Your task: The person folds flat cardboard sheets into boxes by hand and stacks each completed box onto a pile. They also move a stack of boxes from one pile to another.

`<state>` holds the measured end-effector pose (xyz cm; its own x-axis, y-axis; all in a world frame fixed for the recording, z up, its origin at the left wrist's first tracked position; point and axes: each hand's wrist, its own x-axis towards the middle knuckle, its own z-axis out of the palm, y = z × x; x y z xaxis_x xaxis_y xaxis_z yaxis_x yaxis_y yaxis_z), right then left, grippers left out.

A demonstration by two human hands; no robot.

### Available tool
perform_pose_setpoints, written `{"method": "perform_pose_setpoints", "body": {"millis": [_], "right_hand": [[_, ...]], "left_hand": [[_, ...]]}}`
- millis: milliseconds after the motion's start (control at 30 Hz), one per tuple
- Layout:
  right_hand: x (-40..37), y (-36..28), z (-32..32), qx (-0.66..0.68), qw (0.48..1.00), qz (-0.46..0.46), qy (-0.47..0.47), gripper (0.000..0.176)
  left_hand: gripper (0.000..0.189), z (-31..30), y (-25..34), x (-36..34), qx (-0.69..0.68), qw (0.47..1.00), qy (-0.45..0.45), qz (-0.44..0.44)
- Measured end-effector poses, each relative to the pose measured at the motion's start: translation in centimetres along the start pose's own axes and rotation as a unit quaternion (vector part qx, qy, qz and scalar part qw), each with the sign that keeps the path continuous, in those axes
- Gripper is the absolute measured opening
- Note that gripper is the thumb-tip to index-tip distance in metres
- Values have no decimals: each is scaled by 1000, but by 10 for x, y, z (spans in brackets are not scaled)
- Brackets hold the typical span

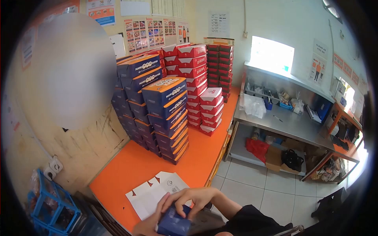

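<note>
Near the bottom centre, a dark blue box (173,222) is between my two hands. My left hand (151,220) lies along the box's left side, its fingers pressed against it. From the right, my right hand (193,200) reaches over the top of the box with bent fingers touching its upper edge. A flat white cardboard sheet (151,192) with cut notches and small print lies just beyond my hands on the orange table (173,169). The lower part of the box is partly hidden by the frame's edge.
Stacks of blue and orange boxes (165,94) rise on the table beyond the sheet, with red and white boxes (195,72) behind them. A steel counter (291,126) stands at the right, and a blue rack (55,200) at the lower left.
</note>
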<state>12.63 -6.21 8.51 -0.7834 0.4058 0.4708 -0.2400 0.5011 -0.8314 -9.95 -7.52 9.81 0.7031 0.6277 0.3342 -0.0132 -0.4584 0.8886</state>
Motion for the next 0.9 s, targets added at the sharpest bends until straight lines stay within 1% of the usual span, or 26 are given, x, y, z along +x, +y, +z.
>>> {"method": "perform_pose_setpoints", "body": {"millis": [33,67,100,133,167,200,233,267,300,333,367,433,467,500,533,567,600,633,667,700,733,767,833,867,900], "right_hand": [[2,4,-6,43,998,-23,-50,26],[-11,12,-16,142,988,62,-10,44],[-23,17,-13,136,989,58,-8,44],[-24,6,-7,192,975,52,94,49],[-25,2,-5,245,949,46,193,56],[-28,9,0,88,975,104,176,59],[-26,16,7,84,975,105,175,59],[-12,15,22,-112,973,117,164,63],[-2,8,36,-301,934,127,147,69],[1,-7,42,-353,908,162,157,67],[-7,-11,31,-349,909,164,159,67],[-35,-8,3,-290,952,81,52,56],[-36,-11,-2,-286,952,34,101,32],[-33,-13,3,-287,952,35,98,32],[-27,-16,14,-241,965,-6,101,28],[-16,-22,28,-192,975,-46,104,24],[-6,-21,46,-171,982,-9,76,23],[-6,-22,45,-171,982,-11,76,23],[-6,-24,37,-133,980,-47,140,32],[-8,-26,30,-94,971,-82,202,42],[-16,-25,23,-194,952,-40,235,54],[-8,-24,26,-193,952,-36,235,54],[19,-13,37,-287,946,-55,142,53],[22,-6,43,-215,957,-26,191,39],[17,3,44,-217,956,-31,195,39]], "left_hand": [[73,8,-9,-2,-103,994,1,-19],[77,12,-14,-3,-195,980,38,-29],[81,12,-19,-7,-263,961,83,-29],[85,6,-21,-10,-305,945,120,-21],[89,0,-22,-10,-312,939,145,-8],[93,-3,-24,-11,-276,948,161,-3],[97,-4,-29,-15,-219,961,171,0],[101,1,-31,-15,-84,983,165,-13],[104,6,-34,-15,53,986,158,-24],[111,10,-36,-17,325,936,130,-43],[111,11,-38,-19,324,936,127,-48],[112,11,-45,-21,250,961,96,-63],[112,11,-50,-20,211,971,84,-68],[112,12,-53,-18,171,980,73,-71],[112,14,-56,-19,130,987,61,-76],[114,19,-52,-17,120,989,60,-66],[117,23,-48,-15,110,991,59,-56],[120,27,-44,-13,101,992,58,-47],[119,32,-32,-10,-33,994,84,-58],[119,36,-21,-9,-167,977,109,-69],[119,39,-22,-9,-237,961,119,-76],[119,43,-23,-10,-305,940,132,-82],[107,50,-33,-11,-396,899,156,-107],[102,49,-42,-12,-431,877,178,-118],[97,44,-53,-17,-468,848,218,-119]]}}
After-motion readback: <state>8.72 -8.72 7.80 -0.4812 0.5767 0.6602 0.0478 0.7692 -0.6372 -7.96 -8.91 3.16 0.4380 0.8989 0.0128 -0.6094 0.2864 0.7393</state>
